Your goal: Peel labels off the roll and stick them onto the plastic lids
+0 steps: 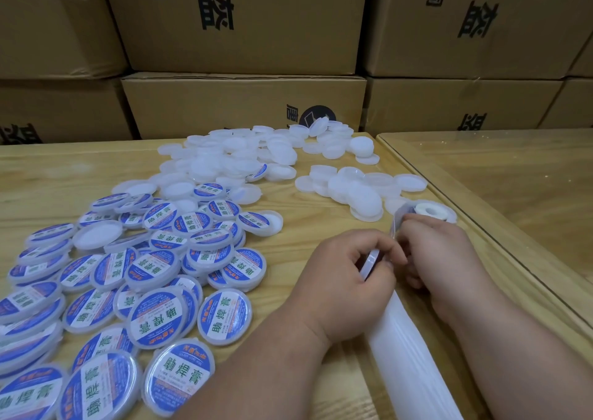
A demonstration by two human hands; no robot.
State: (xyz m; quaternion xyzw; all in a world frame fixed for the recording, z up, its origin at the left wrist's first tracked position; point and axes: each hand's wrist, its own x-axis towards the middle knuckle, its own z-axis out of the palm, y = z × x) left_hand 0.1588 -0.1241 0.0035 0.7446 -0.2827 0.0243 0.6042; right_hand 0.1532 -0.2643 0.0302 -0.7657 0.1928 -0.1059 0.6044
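- At lower left of the frame, many labelled lids (106, 291) are piled; bare lids (244, 160) are left at upper centre.
- A lid (369, 264) is gripped by the left hand (346, 278).
- The roll (426, 211) strip is pinched by the right hand (439, 253).

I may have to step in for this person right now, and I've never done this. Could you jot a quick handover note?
Left hand: holds one lid on edge.
Right hand: fingers curled at the backing strip, right beside that lid; whether a label is pinched can't be seen.
Label roll: on the table just beyond the right hand.
Done: the labelled lids piled at left.
Left: the plain lids heaped farther back, plus a smaller group near the roll.
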